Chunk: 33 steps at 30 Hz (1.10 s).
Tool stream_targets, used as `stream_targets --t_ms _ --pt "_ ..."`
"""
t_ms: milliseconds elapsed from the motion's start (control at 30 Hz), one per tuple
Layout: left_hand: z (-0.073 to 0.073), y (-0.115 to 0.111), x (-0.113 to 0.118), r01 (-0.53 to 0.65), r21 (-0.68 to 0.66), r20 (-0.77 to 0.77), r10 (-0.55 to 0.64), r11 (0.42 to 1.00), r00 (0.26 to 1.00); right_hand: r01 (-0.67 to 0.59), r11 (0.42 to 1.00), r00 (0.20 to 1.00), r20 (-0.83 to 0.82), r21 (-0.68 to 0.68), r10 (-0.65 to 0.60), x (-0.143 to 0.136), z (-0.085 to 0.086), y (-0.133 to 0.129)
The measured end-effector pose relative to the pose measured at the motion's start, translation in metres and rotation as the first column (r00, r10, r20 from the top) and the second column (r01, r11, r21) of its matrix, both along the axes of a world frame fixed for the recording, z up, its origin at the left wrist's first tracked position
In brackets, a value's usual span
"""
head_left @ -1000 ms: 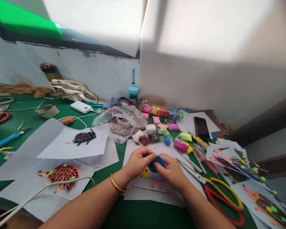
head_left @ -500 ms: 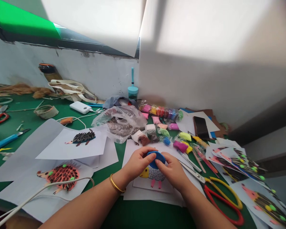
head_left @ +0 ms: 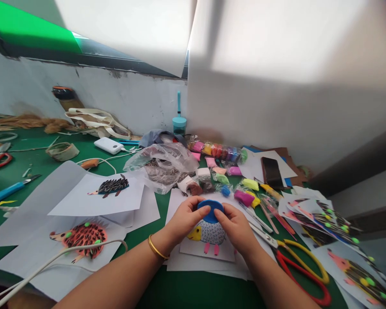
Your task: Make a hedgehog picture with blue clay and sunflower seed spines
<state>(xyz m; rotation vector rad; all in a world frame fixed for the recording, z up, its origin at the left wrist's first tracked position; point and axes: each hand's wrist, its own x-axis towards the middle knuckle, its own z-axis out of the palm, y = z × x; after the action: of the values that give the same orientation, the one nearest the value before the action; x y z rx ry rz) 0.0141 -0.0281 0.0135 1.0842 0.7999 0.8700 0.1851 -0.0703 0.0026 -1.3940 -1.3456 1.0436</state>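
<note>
1 head-worn view, close behind the 2 hands (head_left: 187, 218) (head_left: 237, 226), forward and down across the green table (head_left: 34, 140).

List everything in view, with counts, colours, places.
Disc: one, blue, between both hands
Hedgehog drawing: one, yellow face, below the disc
Packs: many, mixed colours, behind hands
Tube: one, multicoloured, behind packs
Seed bag: one, clear, left of packs
Large scissors: one, red/yellow handles, right
Phone: one, dark, back right
Power bank: one, white, back left
Cup: one, turquoise, by the wall
Cloth bag: one, cream, back left
Cutter: one, blue, far left
Hedgehog pictures: several, mixed colours, left and right
Table: one, green, beneath everything
Left hand: one, bare, gripping disc
Right hand: one, bare, gripping disc
</note>
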Motion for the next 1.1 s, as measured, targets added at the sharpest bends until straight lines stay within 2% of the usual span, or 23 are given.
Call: stream_targets --t_ms 67,233,633,767,933,1000,1100 --pt "-0.0003 0.0006 0.0004 0.012 -0.028 0.048 -0.011 1.000 0.999 0.007 1.000 1.000 -0.009 -0.007 -0.007 0.0000 0.0009 0.0003" --pt "0.0004 0.0041 0.0000 -0.058 -0.065 0.075 0.062 0.996 0.995 -0.011 1.000 1.000 0.009 0.010 0.011 -0.0008 0.0063 -0.0001" --pt "0.0021 0.0032 0.0004 -0.022 -0.064 0.082 0.027 0.998 0.996 0.048 0.999 0.992 -0.118 -0.012 -0.049 -0.0015 0.0041 0.0000" --pt "0.0011 0.0046 -0.0008 -0.031 -0.057 0.046 0.034 0.998 0.998 0.008 1.000 0.999 -0.034 -0.007 -0.008 -0.0020 0.0060 -0.0006" --pt "-0.0010 0.0031 -0.0018 0.000 -0.018 -0.001 0.000 1.000 1.000 0.041 0.993 0.999 -0.009 0.108 -0.040 0.0006 0.0040 0.0011" --pt "-0.0013 0.0016 -0.0012 0.028 -0.012 -0.008 -0.029 1.000 1.000 0.055 0.990 0.997 0.050 0.129 -0.062 0.0015 0.0021 0.0009" --pt "-0.0009 -0.0001 0.0000 0.057 -0.042 -0.028 -0.058 0.997 0.998 0.004 0.987 0.990 0.142 0.162 -0.027 0.0017 -0.0007 -0.0013"
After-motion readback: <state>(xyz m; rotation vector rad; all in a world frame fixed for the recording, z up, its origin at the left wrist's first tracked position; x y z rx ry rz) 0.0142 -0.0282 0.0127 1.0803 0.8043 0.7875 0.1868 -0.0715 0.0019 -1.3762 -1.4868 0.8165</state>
